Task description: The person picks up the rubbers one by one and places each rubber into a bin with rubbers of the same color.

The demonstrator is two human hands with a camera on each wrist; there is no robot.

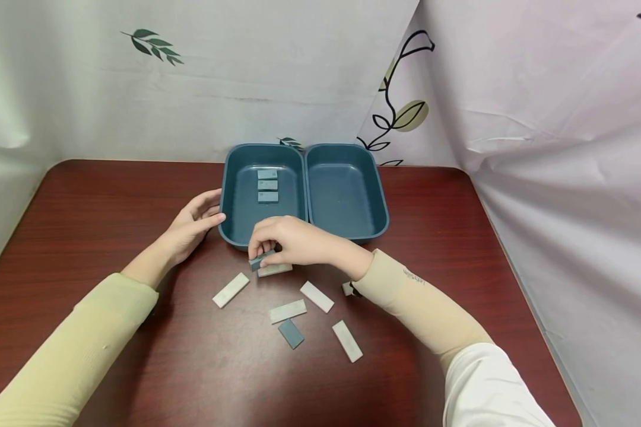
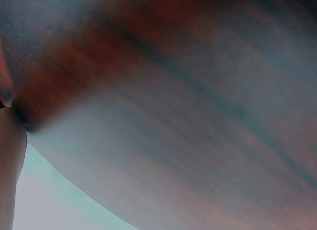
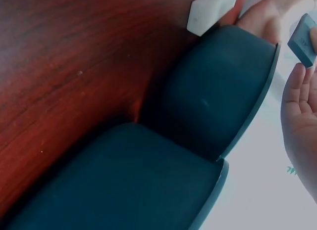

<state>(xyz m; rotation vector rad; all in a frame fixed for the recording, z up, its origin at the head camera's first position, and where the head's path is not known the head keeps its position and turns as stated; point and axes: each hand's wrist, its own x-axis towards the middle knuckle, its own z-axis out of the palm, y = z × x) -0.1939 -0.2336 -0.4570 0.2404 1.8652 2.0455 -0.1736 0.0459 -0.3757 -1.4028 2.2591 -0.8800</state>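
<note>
My right hand [image 1: 294, 240] pinches a small blue-grey rectangular block [image 1: 262, 260] between thumb and fingers, just in front of the left blue tray [image 1: 225, 196]. In the right wrist view that block [image 3: 303, 41] shows faint markings on its face. Directly below it on the table lies a pale block [image 1: 275, 270], partly hidden. My left hand [image 1: 192, 225] rests against the left tray's outer side, fingers extended and thumb at the rim. Inside that tray three blue-grey blocks [image 1: 267, 185] lie in a column. The left wrist view is too blurred to show the left hand's contact.
A second blue tray [image 1: 383, 201] adjoins the first on the right. Nearer on the table [image 1: 192, 362] lie several pale blocks [image 1: 347, 341] and one blue-grey block [image 1: 291, 334]. Another pale block [image 1: 347, 289] is partly covered by the right forearm. White curtains [image 1: 278, 71] hang behind.
</note>
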